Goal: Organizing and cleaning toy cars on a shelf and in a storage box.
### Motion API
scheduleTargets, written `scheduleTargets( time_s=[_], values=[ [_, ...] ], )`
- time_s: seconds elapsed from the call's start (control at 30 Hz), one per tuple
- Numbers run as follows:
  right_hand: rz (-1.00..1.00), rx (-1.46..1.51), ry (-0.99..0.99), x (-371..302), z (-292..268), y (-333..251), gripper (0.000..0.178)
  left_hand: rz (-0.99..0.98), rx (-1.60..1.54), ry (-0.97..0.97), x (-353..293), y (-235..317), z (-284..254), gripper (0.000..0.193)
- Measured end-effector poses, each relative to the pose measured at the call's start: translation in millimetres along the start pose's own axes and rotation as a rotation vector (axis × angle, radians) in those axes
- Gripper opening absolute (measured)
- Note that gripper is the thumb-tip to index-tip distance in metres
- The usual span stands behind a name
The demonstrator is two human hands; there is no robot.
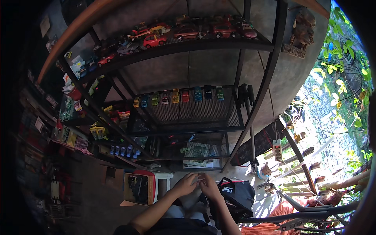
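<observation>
Item: open cardboard box (126,190), dark contents, on the floor at left.

Item: red-and-white seat (167,181), just beside the box, left of the hands.

Item: left hand (185,185), fingers bent toward the other hand; whether they close on anything small cannot be told.

Item: dark metal rack (188,132), beyond the hands, its mesh shelf bearing a row of toy cars (176,95), well apart from the fingers.

Item: right hand (210,188), fingers curled in close to the left's; contact or grip between them cannot be made out.

Item: black bag (239,199), looped strap at its top, lying just right of the right hand and partly behind that forearm. Right is the nearer hand; the long axis seems to run away from the body, though the overlap leaves this uncertain.

Item: power strip (277,150), hanging farther right.
</observation>
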State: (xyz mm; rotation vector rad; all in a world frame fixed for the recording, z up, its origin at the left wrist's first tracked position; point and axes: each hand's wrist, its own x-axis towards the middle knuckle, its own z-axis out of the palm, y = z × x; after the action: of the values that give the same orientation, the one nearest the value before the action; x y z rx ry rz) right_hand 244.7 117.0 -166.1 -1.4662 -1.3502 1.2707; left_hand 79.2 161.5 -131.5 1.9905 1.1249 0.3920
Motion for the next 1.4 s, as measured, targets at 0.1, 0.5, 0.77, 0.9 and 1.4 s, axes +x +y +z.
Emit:
scheduleTargets(
  time_s=[0.1,0.5,0.77,0.9,1.4],
  values=[
    [0.01,-0.027,-0.021,-13,18,26,0.04,-0.078,0.002,-0.133,-19,-9,2,0.04],
    [0.143,-0.392,-0.22,-12,137,46,0.035,-0.208,-0.145,-0.099,-109,-127,-25,0.035],
    [0.197,-0.519,-0.215,-32,226,33,0.031,-0.353,-0.254,0.109,-199,-220,-59,0.033],
    [0.164,-0.451,-0.269,-41,280,12,0.033,-0.399,-0.014,0.102,-230,-201,-65,0.031],
    [0.081,-0.575,-0.295,-99,259,91,0.033,-0.512,0.069,0.159,-284,-253,-40,0.023]
  ],
)
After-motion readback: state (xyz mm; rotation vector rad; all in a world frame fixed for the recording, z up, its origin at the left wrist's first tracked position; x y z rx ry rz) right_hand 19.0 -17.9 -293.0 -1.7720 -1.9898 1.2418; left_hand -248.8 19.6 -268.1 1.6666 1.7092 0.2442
